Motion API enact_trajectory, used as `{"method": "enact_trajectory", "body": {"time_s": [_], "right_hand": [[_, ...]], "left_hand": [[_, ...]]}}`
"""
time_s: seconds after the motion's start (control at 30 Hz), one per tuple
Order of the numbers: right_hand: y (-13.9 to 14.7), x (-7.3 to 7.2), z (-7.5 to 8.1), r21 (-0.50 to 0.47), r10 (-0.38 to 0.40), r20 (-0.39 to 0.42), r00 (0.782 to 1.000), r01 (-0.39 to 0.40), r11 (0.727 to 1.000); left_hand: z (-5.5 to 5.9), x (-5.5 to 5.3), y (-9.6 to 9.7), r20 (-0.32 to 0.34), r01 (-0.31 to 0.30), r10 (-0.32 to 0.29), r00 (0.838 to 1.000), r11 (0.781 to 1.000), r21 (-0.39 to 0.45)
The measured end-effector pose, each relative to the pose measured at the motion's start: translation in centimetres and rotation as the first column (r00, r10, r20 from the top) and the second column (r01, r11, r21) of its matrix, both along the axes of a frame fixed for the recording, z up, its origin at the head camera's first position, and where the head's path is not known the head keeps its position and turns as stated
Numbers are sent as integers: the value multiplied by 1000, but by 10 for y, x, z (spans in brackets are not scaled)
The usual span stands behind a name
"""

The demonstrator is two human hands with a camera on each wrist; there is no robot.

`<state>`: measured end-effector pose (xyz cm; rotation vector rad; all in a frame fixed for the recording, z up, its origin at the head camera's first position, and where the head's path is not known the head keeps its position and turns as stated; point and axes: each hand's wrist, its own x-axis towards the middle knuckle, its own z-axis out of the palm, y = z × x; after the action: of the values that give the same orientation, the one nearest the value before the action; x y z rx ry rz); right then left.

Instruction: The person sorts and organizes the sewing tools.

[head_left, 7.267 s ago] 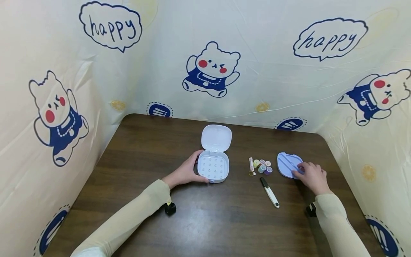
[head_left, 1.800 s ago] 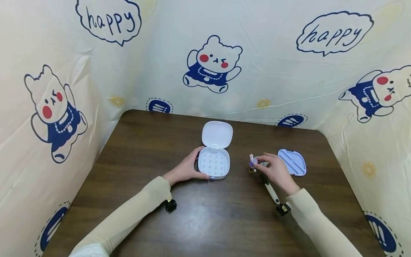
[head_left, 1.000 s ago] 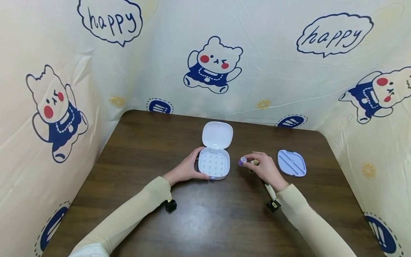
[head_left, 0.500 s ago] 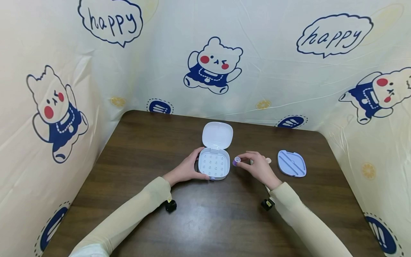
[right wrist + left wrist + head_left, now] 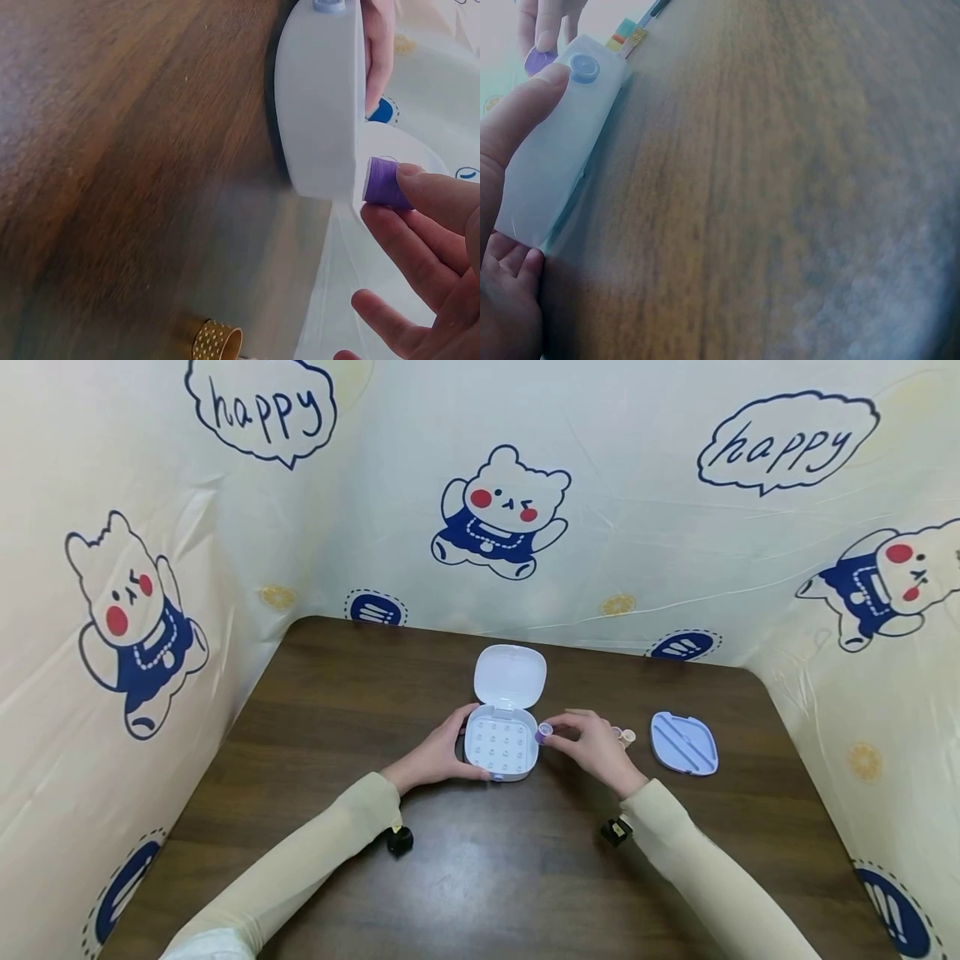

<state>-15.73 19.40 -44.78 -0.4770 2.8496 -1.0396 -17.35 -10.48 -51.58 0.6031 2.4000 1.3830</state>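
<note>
A white sewing box (image 5: 517, 775) stands with its lid (image 5: 510, 677) raised; rows of small pegs line the tray inside. My left hand (image 5: 437, 758) grips it from the left, thumb at the front by the blue latch (image 5: 585, 68) and fingers behind. Between thumb and fingers, my right hand (image 5: 596, 750) pinches a purple thread spool (image 5: 386, 182). That spool is at the box's right rim, overlapping it in the head view, and lies tilted on its side in the right wrist view. Two pale spools (image 5: 627, 737) show just past the right hand.
A light-blue slotted tray (image 5: 684, 743) lies on the brown table (image 5: 465, 877) at the right. A gold dimpled thimble (image 5: 214, 341) sits near the right hand. In the head view, my right arm hides the white-and-black handled tool. Printed cloth (image 5: 615, 527) encloses the table's back and sides.
My right hand has left the blue tray, taken up the purple spool from the group and carried it leftward to the box's edge. The left hand has kept its grip on the box.
</note>
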Motion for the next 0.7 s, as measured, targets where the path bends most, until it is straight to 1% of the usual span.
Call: {"method": "enact_trajectory", "body": {"time_s": [0.17,0.4,0.5,0.7], "right_hand": [[-4,-3,1,4,-6,1,1000,6,1000],[-12,-8,2,15,-3,7,1000,3,1000],[-16,-9,3,9,14,-12,1000,-14,1000],[-26,-11,1,12,31,-79,996,-30,999]], "left_hand": [[3,1,1,2,-2,2,1000,1000,-2],[3,1,1,4,1,-1,1000,1000,-2],[3,1,0,7,2,-2,1000,1000,0],[2,2,0,16,4,-4,1000,1000,-2]]}}
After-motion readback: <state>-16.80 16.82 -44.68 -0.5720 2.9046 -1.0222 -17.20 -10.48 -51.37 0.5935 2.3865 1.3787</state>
